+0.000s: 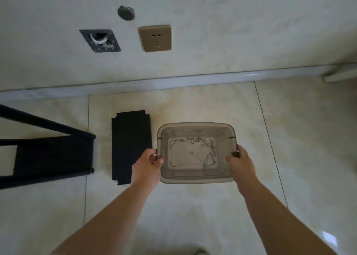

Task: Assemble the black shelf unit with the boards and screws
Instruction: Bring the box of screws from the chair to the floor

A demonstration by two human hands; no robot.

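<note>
A translucent grey plastic bin (195,126) sits over the tiled floor at centre. My left hand (147,163) grips its left rim and my right hand (241,161) grips its right rim. Inside lie several silver screws (207,144) and hex keys (209,161). A flat black board (128,137) with notched corners lies on the floor just left of the bin. At the far left stands the partly built black shelf frame (52,154), cut off by the frame edge.
A wall runs across the back with a skirting board (173,81). On it are a bronze power socket (155,38), a dark open wall box (99,40) and a round grey cap (126,13). A pale object (340,74) sits at the right by the skirting.
</note>
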